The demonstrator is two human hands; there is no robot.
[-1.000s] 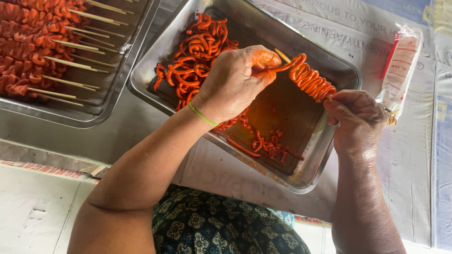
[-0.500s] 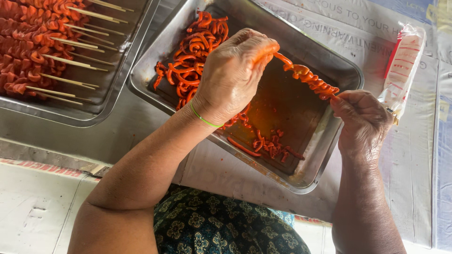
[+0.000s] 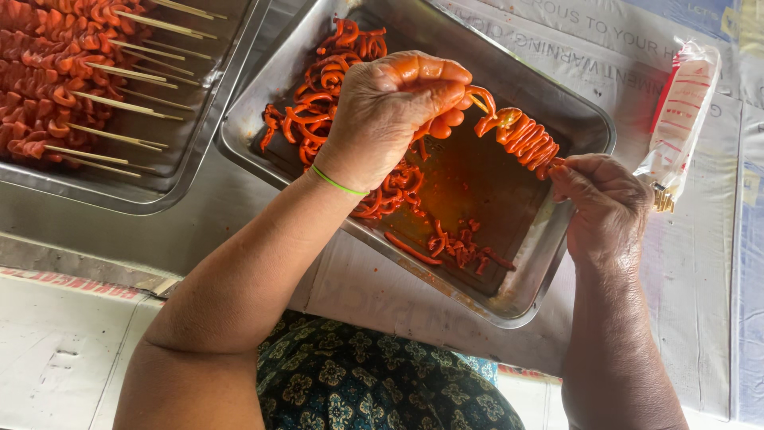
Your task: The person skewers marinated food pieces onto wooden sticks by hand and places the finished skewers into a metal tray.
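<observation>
My left hand (image 3: 398,107) hovers over a steel tray (image 3: 557,263), fingers pinched on an orange-red marinated strip at the tip of a wooden skewer. A green band circles that wrist. The skewer (image 3: 521,137) carries folded orange strips bunched toward my right hand (image 3: 609,203), which grips its lower end over the tray's right rim. Loose marinated strips (image 3: 318,95) lie piled in the tray's far left part, with a few more near the front in orange sauce.
A second steel tray (image 3: 171,187) at the upper left holds rows of finished skewers (image 3: 72,95). A plastic bag of skewer sticks (image 3: 676,119) lies to the right on printed cardboard. My patterned clothing is at the bottom.
The strips on the skewer have been pushed down and bunched toward my right hand. My left hand stays at the skewer tip, now pinching a new strip there.
</observation>
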